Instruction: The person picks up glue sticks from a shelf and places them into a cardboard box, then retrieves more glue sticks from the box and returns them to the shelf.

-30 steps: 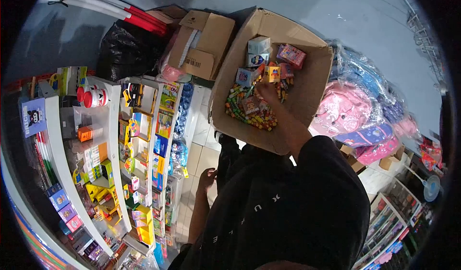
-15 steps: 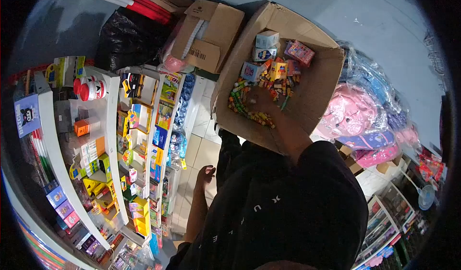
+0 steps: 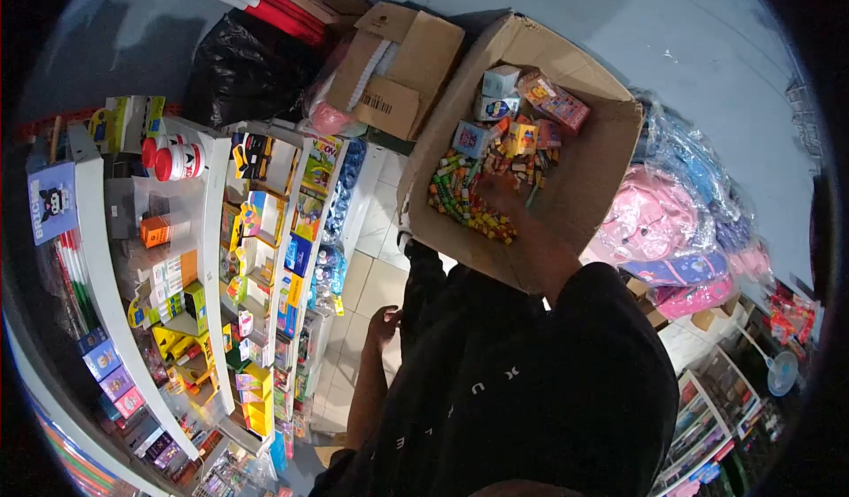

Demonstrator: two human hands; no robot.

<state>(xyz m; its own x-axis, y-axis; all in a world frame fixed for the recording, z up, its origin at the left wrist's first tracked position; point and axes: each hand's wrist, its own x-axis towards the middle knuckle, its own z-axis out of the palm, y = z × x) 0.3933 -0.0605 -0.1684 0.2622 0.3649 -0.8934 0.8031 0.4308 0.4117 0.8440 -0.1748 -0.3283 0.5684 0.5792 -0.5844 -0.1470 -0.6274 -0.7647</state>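
My right hand (image 3: 502, 193) reaches down into a large open cardboard carton (image 3: 610, 156), over a heap of small, colourful wrapped pieces (image 3: 473, 205). Its fingers are dark and blurred against the pieces, so I cannot make out whether they grip any. Just beyond the hand lie a yellow-orange small box (image 3: 523, 139), a blue small box (image 3: 470, 139) and a pink-red printed box (image 3: 562, 108). My left hand (image 3: 383, 326) hangs low beside my leg over the tiled floor, fingers loosely curled and apart, holding nothing.
Shelves (image 3: 212, 258) packed with stationery stand at the left. A closed carton (image 3: 416, 64) and a black plastic bag (image 3: 239, 68) sit behind them. Plastic-wrapped pink bags (image 3: 650, 210) are piled right of the open carton; a display rack (image 3: 712, 409) is at lower right.
The view has shifted slightly, moving the carton a little to the right in the picture. My right hand stays low over the small pieces. My left hand still hangs at my side.
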